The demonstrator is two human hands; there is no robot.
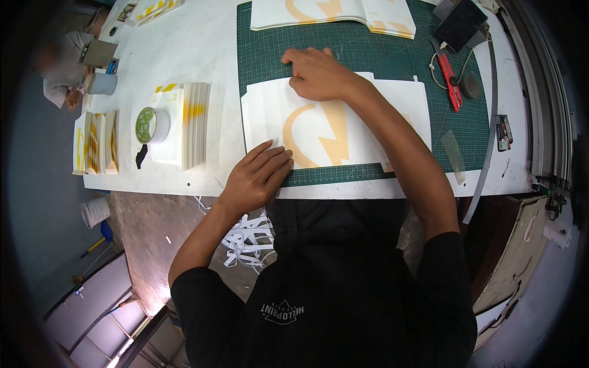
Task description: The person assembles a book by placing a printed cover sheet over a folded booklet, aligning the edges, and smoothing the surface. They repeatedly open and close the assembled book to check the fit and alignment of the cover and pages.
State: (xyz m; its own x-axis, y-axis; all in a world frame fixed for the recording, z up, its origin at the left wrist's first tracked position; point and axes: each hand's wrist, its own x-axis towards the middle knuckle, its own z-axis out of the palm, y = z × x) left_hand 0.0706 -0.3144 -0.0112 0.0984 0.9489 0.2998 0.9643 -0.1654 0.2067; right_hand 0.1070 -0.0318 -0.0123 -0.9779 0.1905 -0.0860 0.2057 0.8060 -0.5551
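A white printed paper sheet [264, 116] with a pale orange curve and bolt shape lies on the green cutting mat [392, 61]. It has creased panels at its left side and a further printed panel to the right. My left hand [256, 176] rests on its near left edge, fingers stretched out flat. At the far edge my right hand [320, 75] bears on the sheet with its fingers curled; what they hold, if anything, is hidden. My right forearm crosses over the sheet's right part.
A stack of printed sheets [331, 13] lies at the mat's far side. To the right are a red cutter knife [451, 83], a dark box [461, 24] and a metal strip [493, 92]. Leftward, a tape roll [161, 125] sits on folded stacks [195, 126]. Another person [61, 67] is far left.
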